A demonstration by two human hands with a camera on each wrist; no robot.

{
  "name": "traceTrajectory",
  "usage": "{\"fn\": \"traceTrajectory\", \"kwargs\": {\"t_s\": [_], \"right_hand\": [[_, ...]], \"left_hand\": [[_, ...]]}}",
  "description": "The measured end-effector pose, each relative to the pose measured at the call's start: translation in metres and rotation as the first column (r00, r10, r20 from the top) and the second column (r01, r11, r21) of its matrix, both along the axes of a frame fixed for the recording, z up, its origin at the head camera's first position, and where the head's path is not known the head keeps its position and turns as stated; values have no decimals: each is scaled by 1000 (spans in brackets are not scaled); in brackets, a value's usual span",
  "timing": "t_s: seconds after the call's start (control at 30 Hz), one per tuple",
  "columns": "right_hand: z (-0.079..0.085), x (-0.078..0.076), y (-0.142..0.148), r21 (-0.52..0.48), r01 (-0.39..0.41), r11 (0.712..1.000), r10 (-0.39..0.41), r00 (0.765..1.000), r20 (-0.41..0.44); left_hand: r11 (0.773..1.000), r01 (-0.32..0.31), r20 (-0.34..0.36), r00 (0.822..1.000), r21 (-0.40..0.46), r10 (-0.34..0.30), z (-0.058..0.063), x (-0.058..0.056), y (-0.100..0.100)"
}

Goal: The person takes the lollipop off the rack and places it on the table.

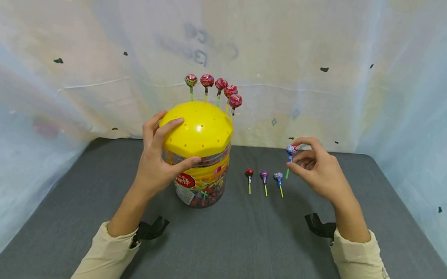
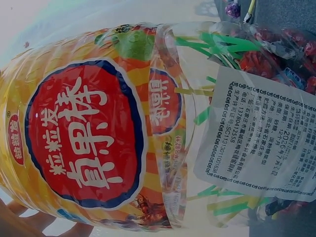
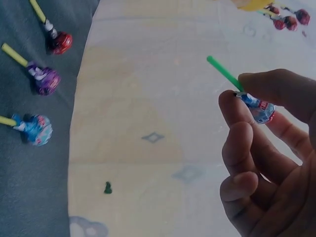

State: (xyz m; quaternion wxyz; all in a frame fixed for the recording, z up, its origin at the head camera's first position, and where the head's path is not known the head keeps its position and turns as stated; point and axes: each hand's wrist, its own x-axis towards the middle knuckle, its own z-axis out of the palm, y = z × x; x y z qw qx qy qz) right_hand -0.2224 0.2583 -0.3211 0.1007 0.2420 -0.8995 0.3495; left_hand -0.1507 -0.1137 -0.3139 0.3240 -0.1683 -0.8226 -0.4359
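Note:
A clear jar (image 1: 203, 178) with a yellow domed lid (image 1: 198, 126) full of small holes stands on the table, tilted slightly in the head view. My left hand (image 1: 159, 157) holds it round the lid, thumb in front and fingers over the top. Several red-wrapped lollipops (image 1: 207, 80) stick up from the lid's far and right edge. The left wrist view shows the jar's red label (image 2: 81, 133) and more sweets inside. Above the table at the right, my right hand (image 1: 317, 168) pinches a blue-wrapped lollipop (image 3: 261, 109) with its green stick (image 3: 223, 71) pointing away from the palm.
Between the jar and my right hand, three lollipops lie in a row on the grey table (image 1: 218, 247): a red one (image 1: 249, 172), a purple one (image 1: 264, 175) and a blue one (image 1: 278, 176). A pale patterned sheet (image 1: 272, 41) hangs behind the table.

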Motion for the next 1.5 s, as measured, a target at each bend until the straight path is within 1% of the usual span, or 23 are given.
{"fn": "traceTrajectory", "kwargs": {"t_s": [0.13,0.3,0.53,0.7,0.9,1.03,1.17,1.23,1.33,1.5], "right_hand": [[-6,-8,7,7,-11,1000,11,999,41],[-14,-19,20,14,-23,1000,22,993,118],[-27,-31,30,77,-11,997,-7,973,231],[-39,-39,33,116,-25,993,-10,957,291],[-52,-47,35,147,-45,988,-7,943,334],[-57,-51,36,157,-56,986,-4,933,360],[-62,-54,36,178,-63,982,-8,928,373],[-64,-55,35,202,-69,977,-12,927,374],[-66,-56,33,236,-83,968,-16,920,391],[-68,-57,28,288,-78,954,-54,904,424]], "left_hand": [[1000,-2,0,1000,-2,2,0,0,-1],[1000,0,4,1000,-12,0,1,0,-1],[1000,2,9,1000,-19,-2,1,0,0],[1000,1,6,1000,-18,-1,0,0,1],[1000,5,7,1000,-14,-5,0,-1,1],[1000,3,4,1000,-11,-3,-1,-1,1],[1000,-1,7,1000,-7,1,-1,-1,1],[1000,-7,8,1000,-6,7,-1,-1,1],[1000,-9,6,1000,1,9,0,0,1],[1000,-6,-1,1000,5,6,0,1,1]]}}
